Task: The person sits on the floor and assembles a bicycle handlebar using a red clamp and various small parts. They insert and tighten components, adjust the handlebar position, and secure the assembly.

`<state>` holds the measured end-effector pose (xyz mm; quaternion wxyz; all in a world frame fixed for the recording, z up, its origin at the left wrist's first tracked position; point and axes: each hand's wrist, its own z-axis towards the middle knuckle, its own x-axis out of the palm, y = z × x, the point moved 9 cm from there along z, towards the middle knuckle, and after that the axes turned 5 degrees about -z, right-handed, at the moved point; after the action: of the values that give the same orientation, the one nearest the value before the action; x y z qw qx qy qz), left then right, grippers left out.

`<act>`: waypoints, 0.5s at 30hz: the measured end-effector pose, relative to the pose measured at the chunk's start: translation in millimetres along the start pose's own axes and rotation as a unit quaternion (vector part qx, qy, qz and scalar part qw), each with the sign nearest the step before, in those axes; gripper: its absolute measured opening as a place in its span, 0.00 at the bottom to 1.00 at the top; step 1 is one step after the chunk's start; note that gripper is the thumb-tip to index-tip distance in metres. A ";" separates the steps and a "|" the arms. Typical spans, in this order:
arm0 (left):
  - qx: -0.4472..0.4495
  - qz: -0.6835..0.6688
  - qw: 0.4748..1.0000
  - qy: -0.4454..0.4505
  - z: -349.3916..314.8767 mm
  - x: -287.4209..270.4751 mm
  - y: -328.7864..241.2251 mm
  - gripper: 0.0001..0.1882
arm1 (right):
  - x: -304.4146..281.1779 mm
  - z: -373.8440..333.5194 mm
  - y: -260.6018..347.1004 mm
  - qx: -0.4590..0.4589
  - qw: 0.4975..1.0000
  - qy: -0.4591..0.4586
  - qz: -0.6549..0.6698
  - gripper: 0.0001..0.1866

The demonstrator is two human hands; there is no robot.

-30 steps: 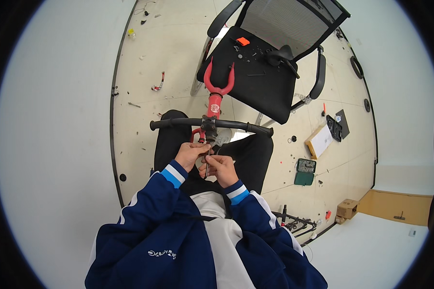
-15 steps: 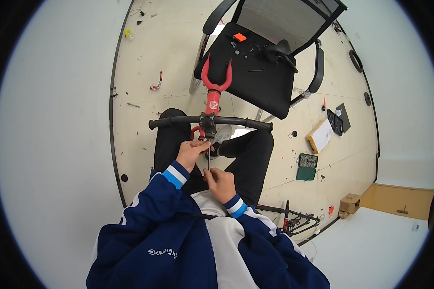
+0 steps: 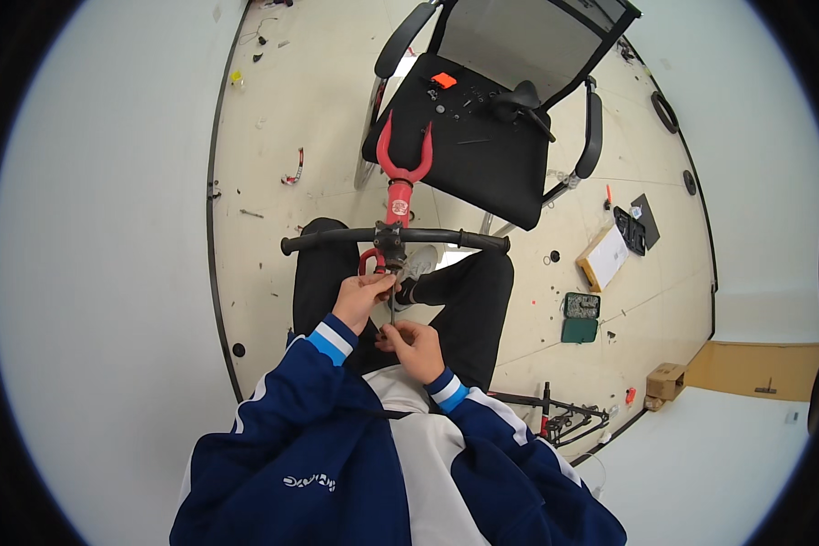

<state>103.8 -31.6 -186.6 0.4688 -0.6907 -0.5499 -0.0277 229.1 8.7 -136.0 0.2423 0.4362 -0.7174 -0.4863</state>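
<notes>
Pale floor (image 3: 273, 136), strewn with small parts, fills the frame. Low centre, the right hand (image 3: 416, 344) pinches a thin tool (image 3: 390, 314), probably a hex key, its grip closed on the lower end. Just above, the left hand (image 3: 362, 298) closes its grip around the stem (image 3: 388, 244) under the black handlebar (image 3: 396, 238) at mid-frame. Above that, the red fork (image 3: 400, 173) points toward the black chair (image 3: 482, 136) in the upper middle. The assembly looks stiff, metal and fairly heavy, best held at the stem or bar; the tool is small and easily dropped. Compared with half a second ago, the right hand has risen closer to the left.
</notes>
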 end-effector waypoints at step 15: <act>0.212 0.182 0.958 -0.064 -34.4 -55.6 -61.3 0.10 | -129.4 -31.9 30.4 -0.024 0.998 -0.058 0.028 0.14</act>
<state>50.1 -98.4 -160.3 0.5656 -0.6643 -0.4365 0.2197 306.9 109.1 -85.4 0.2241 0.3806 -0.7304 -0.5210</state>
